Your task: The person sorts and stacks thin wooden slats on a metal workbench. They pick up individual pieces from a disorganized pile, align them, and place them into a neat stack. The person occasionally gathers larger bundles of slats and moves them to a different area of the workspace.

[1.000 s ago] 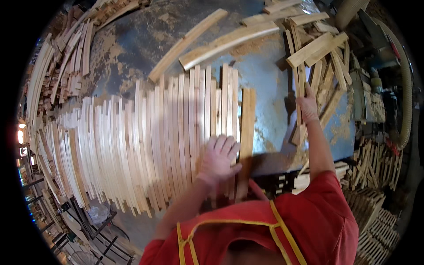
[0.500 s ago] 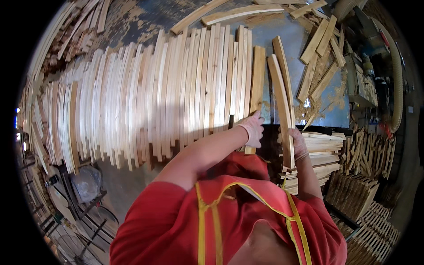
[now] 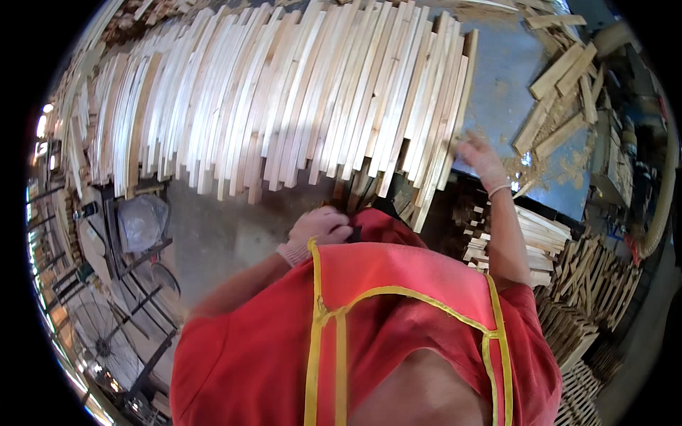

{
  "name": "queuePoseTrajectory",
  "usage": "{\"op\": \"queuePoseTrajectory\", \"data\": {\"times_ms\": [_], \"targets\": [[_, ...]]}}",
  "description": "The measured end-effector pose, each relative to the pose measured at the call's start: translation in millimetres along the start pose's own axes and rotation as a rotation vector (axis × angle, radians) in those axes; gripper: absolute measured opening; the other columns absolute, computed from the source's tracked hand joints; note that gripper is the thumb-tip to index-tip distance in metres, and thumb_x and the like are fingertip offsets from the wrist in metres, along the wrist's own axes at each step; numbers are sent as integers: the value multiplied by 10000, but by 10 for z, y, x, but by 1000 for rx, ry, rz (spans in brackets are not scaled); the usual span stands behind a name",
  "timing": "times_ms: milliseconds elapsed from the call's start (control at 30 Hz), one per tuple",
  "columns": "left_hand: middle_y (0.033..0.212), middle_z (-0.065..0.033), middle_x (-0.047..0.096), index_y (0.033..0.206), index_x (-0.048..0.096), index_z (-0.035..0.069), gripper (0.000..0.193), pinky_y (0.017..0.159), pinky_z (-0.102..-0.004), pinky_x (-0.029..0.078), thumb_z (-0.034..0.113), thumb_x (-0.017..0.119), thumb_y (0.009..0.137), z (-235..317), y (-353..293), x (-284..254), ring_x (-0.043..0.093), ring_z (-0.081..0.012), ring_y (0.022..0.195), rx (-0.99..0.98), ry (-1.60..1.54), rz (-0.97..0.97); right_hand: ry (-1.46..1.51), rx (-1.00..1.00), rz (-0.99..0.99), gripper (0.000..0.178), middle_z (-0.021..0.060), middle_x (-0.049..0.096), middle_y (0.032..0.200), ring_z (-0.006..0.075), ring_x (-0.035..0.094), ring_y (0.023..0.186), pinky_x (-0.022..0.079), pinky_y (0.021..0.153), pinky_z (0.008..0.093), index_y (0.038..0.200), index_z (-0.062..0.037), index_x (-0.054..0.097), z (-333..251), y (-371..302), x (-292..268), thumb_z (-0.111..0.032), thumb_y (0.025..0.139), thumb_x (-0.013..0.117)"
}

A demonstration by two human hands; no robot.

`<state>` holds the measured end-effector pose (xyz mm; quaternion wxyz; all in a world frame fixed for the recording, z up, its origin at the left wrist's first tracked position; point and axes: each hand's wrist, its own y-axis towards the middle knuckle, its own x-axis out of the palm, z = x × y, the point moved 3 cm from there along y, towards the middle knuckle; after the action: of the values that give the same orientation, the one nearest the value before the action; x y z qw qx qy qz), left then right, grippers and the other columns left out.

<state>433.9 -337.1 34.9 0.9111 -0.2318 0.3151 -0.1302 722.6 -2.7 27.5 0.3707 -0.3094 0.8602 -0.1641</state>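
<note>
A long row of wooden slats [image 3: 284,99] lies side by side on the table, their near ends uneven. At the row's right end, my right hand [image 3: 480,157], in a pale glove, is beside the near part of the last slat [image 3: 463,99]. Its fingers look stretched toward the slats and somewhat blurred; nothing shows in them. My left hand [image 3: 321,226], also gloved, is close to my waist, below the near ends of the slats and away from them. Its fingers are curled in, and anything inside them is hidden.
Short wood offcuts [image 3: 561,92] and sawdust lie on the blue-grey tabletop [image 3: 497,78] at the right. Stacked slats [image 3: 533,234] stand below the table edge on my right. At the lower left are a fan [image 3: 103,344] and a clear plastic bag [image 3: 142,221].
The slat in my right hand has left it, and the loose slats now stand against the row's right end. My left hand has drawn back from the row to my waist. The view has shifted.
</note>
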Motion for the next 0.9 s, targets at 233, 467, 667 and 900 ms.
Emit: {"op": "queuePoseTrajectory", "data": {"times_ms": [233,467,667,900], "targets": [[1126,-106,664,1090,639,62,492,866,-406,499,548,566,1081,-535,411,436,603,-184,1031,-669,-1587,550,615,-7,123,754,168,688,1377,246,663,1229,515,1056,348,1604,70,430,357,840,48,-299,1014,720],[1327,-159,643,1237,654,58,408,969,-478,543,427,528,1118,1208,931,124,635,-295,1185,-693,-1779,-95,771,-112,190,777,194,601,1536,314,573,1390,460,1145,396,1596,56,454,602,1442,-260,-326,988,752],[1491,-213,576,1383,617,145,311,981,-409,568,128,536,1083,834,1587,-576,657,-376,1170,203,479,211,870,89,-85,734,136,637,1511,244,594,1364,446,1162,401,1557,-8,554,694,1452,-982,-520,1039,642],[1489,-248,585,1564,510,51,819,1137,-496,478,617,618,982,958,2901,-991,597,-394,1368,-311,-87,357,-36,12,-109,864,160,647,1481,260,598,1362,461,1151,389,1599,3,492,369,1639,-1145,-589,997,675]]}}
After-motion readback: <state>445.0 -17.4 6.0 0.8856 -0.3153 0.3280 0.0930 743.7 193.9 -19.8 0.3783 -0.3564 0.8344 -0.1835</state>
